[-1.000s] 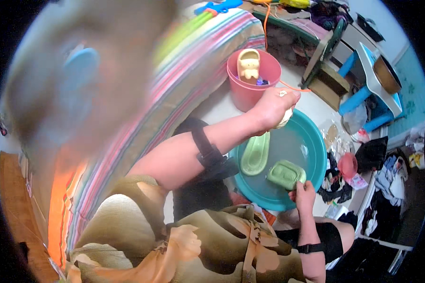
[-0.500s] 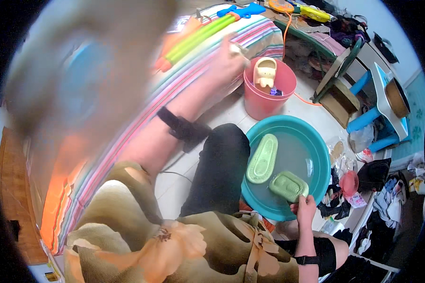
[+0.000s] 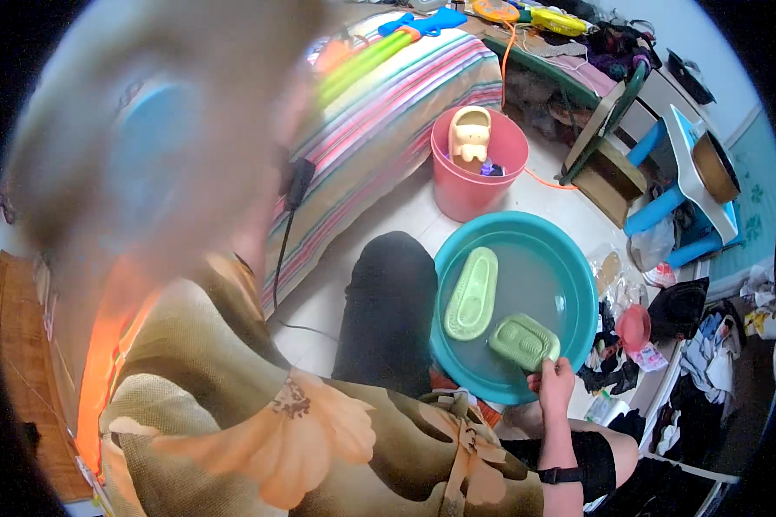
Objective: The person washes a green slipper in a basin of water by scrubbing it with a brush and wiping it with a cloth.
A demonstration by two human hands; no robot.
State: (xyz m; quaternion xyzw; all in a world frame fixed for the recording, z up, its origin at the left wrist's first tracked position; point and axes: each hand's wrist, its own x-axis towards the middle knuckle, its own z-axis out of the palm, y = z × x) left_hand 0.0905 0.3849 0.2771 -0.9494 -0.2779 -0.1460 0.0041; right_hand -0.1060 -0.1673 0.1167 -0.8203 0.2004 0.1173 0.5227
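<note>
My right hand (image 3: 554, 380) is closed on the edge of a green slipper (image 3: 522, 342), which it holds at the near side of a teal basin (image 3: 588, 317). A second, paler green slipper (image 3: 472, 294) lies sole up at the basin's left, in cloudy water (image 3: 526, 280). My left forearm (image 3: 252, 215) is raised at the left with a black strap (image 3: 298, 183) at its wrist. A large blur covers the left hand, so its fingers and anything in them are hidden.
Beyond the basin stands a pink bucket (image 3: 470, 198) with a cream slipper (image 3: 470, 136) inside. A striped cloth (image 3: 388, 112) covers a bed-like surface, with a blue and green toy (image 3: 431, 21) on it. A blue-legged stool (image 3: 703, 172) and piled clothes (image 3: 707, 370) stand right.
My left hand has moved from beside the pink bucket back to the left, behind the blur. My right hand keeps its hold on the slipper; the view has shifted slightly.
</note>
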